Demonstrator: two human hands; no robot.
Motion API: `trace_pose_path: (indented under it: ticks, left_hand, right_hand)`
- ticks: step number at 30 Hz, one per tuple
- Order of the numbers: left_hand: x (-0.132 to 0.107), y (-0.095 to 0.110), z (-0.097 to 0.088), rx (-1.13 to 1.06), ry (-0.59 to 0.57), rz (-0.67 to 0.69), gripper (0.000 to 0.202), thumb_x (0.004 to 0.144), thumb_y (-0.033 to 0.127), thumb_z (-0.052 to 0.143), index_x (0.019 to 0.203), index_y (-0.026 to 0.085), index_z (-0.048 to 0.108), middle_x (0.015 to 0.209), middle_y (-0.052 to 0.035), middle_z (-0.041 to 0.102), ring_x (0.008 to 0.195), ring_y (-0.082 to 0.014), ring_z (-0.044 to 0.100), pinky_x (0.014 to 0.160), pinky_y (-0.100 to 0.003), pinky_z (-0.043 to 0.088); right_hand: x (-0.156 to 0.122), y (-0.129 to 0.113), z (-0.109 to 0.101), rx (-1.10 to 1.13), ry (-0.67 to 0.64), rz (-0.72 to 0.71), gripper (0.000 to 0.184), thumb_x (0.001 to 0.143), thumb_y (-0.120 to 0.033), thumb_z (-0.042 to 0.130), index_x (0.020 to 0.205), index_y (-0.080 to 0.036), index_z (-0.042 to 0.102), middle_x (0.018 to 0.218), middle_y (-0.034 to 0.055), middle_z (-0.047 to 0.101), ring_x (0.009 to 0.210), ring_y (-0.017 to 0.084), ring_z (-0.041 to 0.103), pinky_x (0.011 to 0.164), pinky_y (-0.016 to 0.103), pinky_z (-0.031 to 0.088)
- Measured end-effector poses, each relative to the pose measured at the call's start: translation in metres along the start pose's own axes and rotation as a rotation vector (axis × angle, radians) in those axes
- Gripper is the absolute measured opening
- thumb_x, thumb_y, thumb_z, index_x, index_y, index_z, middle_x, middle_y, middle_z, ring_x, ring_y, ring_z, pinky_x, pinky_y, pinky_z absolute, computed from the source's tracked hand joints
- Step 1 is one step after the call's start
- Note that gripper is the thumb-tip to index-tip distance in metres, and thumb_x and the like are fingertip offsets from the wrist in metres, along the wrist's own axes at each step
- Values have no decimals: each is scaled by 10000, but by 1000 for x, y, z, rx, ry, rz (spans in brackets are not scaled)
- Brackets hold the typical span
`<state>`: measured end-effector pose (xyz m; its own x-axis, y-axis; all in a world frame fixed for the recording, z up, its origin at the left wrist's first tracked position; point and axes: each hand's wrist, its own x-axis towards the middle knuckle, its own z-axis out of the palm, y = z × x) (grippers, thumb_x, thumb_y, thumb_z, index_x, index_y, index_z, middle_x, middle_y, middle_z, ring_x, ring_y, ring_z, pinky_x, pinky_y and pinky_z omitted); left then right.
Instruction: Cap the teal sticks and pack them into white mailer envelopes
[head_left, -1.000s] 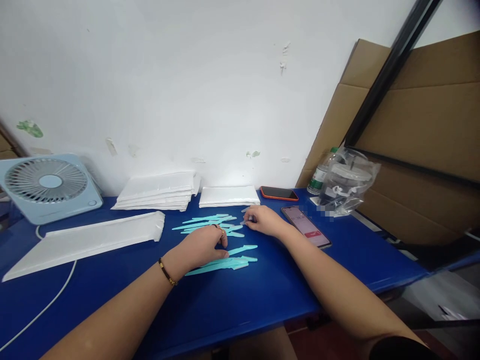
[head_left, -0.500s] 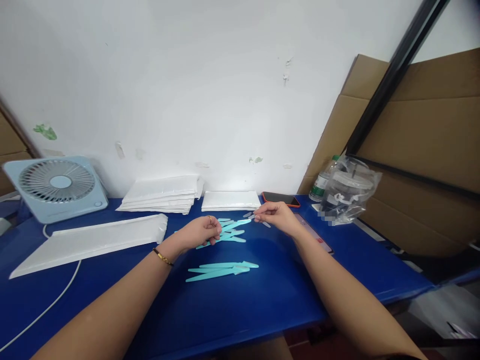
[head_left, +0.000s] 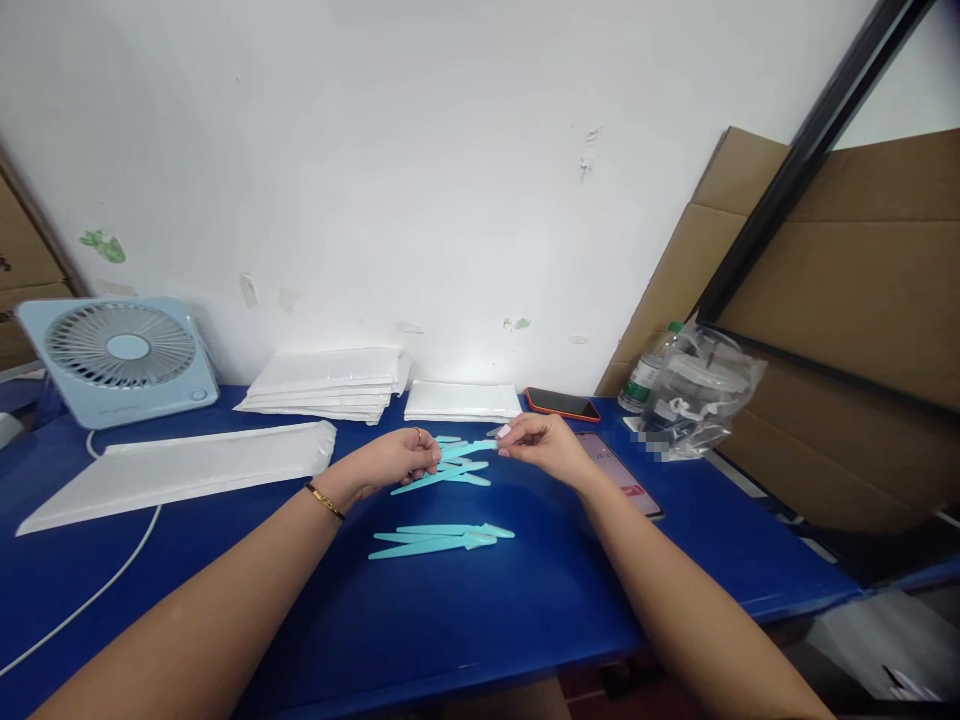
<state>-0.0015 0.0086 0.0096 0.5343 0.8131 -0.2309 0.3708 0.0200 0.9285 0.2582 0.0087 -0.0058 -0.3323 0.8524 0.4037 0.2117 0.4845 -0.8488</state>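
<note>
My left hand (head_left: 401, 460) is closed around the handle of a turquoise eyebrow razor (head_left: 469, 449), its blade end pointing right. At that end my right hand (head_left: 541, 448) pinches a small clear blade cap, mostly hidden by the fingertips, against the razor tip. Beneath and behind the held razor lies a loose pile of turquoise eyebrow razors (head_left: 472, 480), partly covered by my left hand. Closer to me, a small group of similar razors (head_left: 435, 541) rests side by side on the blue table (head_left: 450, 630). Another clear cap (head_left: 493, 433) shows just behind my right fingertips.
White padded mailers (head_left: 322, 375) are stacked by the wall, with a lower stack (head_left: 461, 400) beside them. One long mailer (head_left: 187, 465) lies left, near a blue fan (head_left: 124, 350). Two phones, a bottle (head_left: 645, 375) and a bagged cup (head_left: 701, 390) stand or lie right.
My right hand has moved slightly left from the loose clear caps, and its fingertips now meet the razor's blade end. My left hand keeps its hold. The view has tilted a little.
</note>
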Motion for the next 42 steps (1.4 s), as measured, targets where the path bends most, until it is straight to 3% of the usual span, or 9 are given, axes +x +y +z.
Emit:
trace_pose_path:
  ticks: [5, 10, 12, 14, 17, 19, 24, 29, 42]
  left_hand:
    - [-2, 5, 4, 181, 72, 16, 209, 716, 363, 522, 786, 166, 524, 719, -9, 581, 615, -119, 507, 565, -242, 366]
    - [0, 2, 3, 654, 408, 151, 276, 739, 407, 510, 895, 192, 587, 925, -70, 633, 892, -227, 566, 724, -303, 410]
    - [-4, 4, 7, 715, 363, 226, 293, 739, 426, 522, 917, 210, 606, 973, -59, 629, 917, -221, 561, 740, -294, 412]
    - [-11, 8, 14, 724, 171, 238, 301, 720, 457, 554, 899, 225, 627, 937, -37, 633, 852, -197, 572, 685, -269, 417]
    - [-22, 18, 27, 757, -95, 167, 324, 633, 466, 650, 872, 246, 651, 866, -9, 645, 758, -175, 574, 571, -241, 390]
    - [-26, 22, 32, 758, -153, 92, 257, 643, 427, 642, 819, 241, 661, 801, -3, 656, 697, -166, 567, 526, -239, 363]
    - [-20, 19, 30, 636, -77, 61, 149, 695, 322, 559, 659, 210, 651, 719, -23, 669, 628, -169, 558, 526, -252, 355]
    - [-10, 9, 20, 557, 43, 140, 232, 725, 414, 531, 715, 206, 633, 690, -22, 628, 599, -163, 519, 514, -248, 329]
    - [-5, 8, 19, 505, 88, 195, 298, 776, 478, 491, 772, 199, 597, 681, 3, 551, 600, -138, 467, 543, -237, 327]
  right_hand:
    - [1, -2, 2, -127, -33, -28, 174, 653, -309, 736, 779, -190, 718, 865, 60, 654, 764, 163, 619, 686, 286, 497]
    - [2, 12, -35, -644, 150, 130, 179, 724, -324, 643, 824, -188, 702, 860, 55, 643, 718, 162, 588, 663, 283, 457]
    - [2, 20, -44, -800, 101, 282, 157, 697, -327, 659, 756, -186, 697, 816, 51, 650, 718, 174, 588, 645, 276, 438]
    - [2, 26, -45, -842, 10, 389, 125, 682, -301, 674, 710, -180, 684, 800, 53, 661, 727, 178, 596, 633, 261, 427]
    - [2, 28, -38, -809, -62, 429, 60, 684, -228, 667, 670, -170, 662, 782, 52, 669, 709, 164, 598, 609, 240, 417]
    - [2, 25, -35, -745, -65, 406, 66, 695, -228, 658, 669, -167, 653, 728, 38, 661, 660, 149, 590, 579, 231, 412]
    - [1, 7, -32, -292, -92, 371, 240, 709, -356, 670, 815, -141, 677, 628, 20, 632, 531, 111, 554, 504, 223, 423]
    - [-3, -13, -21, 73, -230, 367, 328, 670, -366, 719, 888, -122, 698, 650, 44, 665, 600, 130, 611, 568, 250, 493]
    - [-4, -19, 5, 207, -212, 333, 335, 619, -356, 768, 829, -108, 686, 574, 30, 664, 539, 134, 635, 520, 232, 501]
